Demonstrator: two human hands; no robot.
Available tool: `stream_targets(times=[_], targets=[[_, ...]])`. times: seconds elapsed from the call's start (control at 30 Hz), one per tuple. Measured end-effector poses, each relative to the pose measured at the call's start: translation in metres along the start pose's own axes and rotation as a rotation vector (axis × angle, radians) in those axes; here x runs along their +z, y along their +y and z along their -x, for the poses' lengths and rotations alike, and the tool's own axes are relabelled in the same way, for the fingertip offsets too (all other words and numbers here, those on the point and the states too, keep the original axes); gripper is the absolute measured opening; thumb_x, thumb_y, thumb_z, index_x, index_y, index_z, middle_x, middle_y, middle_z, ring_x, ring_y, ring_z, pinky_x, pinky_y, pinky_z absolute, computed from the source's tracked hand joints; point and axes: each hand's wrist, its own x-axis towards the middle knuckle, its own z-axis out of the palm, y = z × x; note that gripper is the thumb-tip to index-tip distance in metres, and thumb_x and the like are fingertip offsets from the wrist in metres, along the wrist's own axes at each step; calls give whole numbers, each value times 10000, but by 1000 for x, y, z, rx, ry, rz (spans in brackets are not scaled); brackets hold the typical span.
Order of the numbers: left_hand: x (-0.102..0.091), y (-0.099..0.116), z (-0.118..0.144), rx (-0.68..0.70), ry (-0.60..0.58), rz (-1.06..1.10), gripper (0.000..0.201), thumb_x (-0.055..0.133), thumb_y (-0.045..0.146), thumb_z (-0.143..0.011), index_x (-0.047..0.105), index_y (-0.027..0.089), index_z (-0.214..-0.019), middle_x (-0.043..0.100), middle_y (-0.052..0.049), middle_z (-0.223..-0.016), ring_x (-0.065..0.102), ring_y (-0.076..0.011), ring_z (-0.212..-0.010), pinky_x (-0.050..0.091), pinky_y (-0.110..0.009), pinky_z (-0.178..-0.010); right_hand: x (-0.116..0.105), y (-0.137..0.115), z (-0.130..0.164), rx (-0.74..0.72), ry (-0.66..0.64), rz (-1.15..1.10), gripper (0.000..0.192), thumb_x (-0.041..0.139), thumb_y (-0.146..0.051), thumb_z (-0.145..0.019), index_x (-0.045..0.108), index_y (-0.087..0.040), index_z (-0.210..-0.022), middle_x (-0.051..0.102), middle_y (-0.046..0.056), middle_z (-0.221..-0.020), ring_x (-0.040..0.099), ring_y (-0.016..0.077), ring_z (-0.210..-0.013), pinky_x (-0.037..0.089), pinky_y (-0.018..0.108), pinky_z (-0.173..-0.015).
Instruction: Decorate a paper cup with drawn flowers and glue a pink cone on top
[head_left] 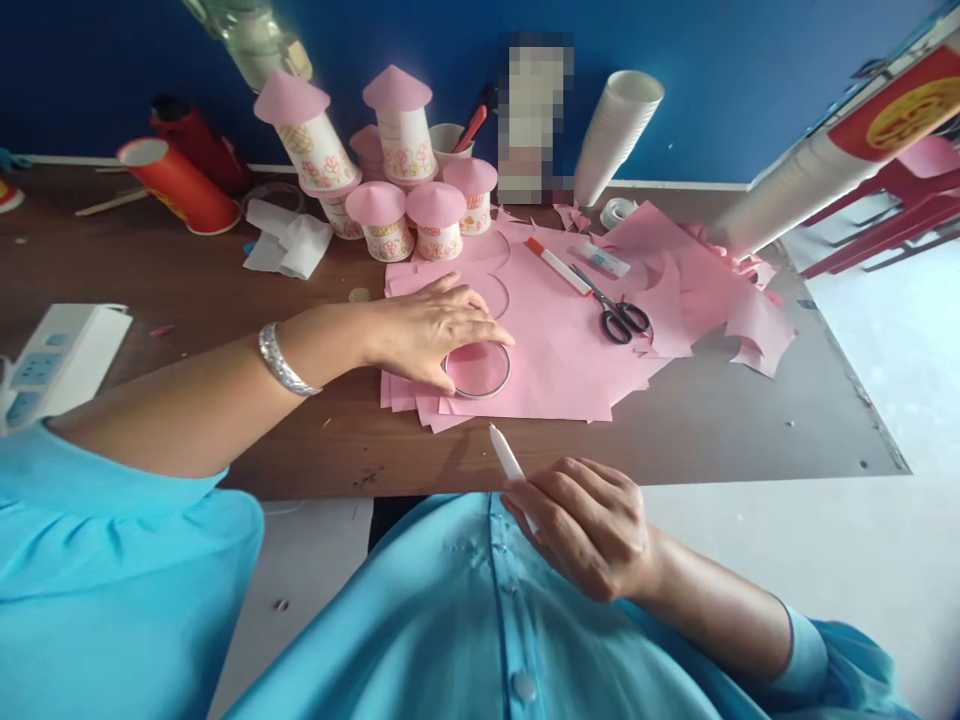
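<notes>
My left hand (pixel 439 335) lies over a stack of pink paper (pixel 555 370). Its thumb and fingertips grip the edges of a thin round ring (pixel 480 396) that rests flat near the paper's front left corner. Behind the ring, curved outlines of circles show on the same sheet. In front of the table edge, my right hand (pixel 581 525) is closed around a white pen (pixel 505 452), its tip pointing up toward the paper and apart from it. Black-handled scissors (pixel 619 318) and a white pen with red ends (pixel 559 266) lie on the sheets to the right.
Several paper cups with pink cone roofs (pixel 405 130) stand at the back. A leaning stack of white cups (pixel 619 135), a red cup stack (pixel 180 187), crumpled tissue (pixel 287 240) and a power strip (pixel 64 355) are around. Pink scraps (pixel 761 320) lie at right.
</notes>
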Motion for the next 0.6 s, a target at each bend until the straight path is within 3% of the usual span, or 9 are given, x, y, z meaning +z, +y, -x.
stream_targets(times=[0.23,0.6], targets=[[-7,2,3,2,2,14,683,673,427,-871,576,258,-1526,692,-60,-1499,500,-313,-1387,219,-513,-1276,-3,2,4,24,-20,-2,72,706,-75,-938,714,-77,-1010,617,-3,-665,538,141,-605,384,321,-529],[-7,7,-1,-8,-29,24,655,590,518,-864,591,361,-1499,698,29,-1500,525,-309,-1362,250,-592,-1274,-2,5,8,39,28,49,71,719,-82,-924,702,-116,-984,592,-18,-673,525,136,-610,372,310,-522]])
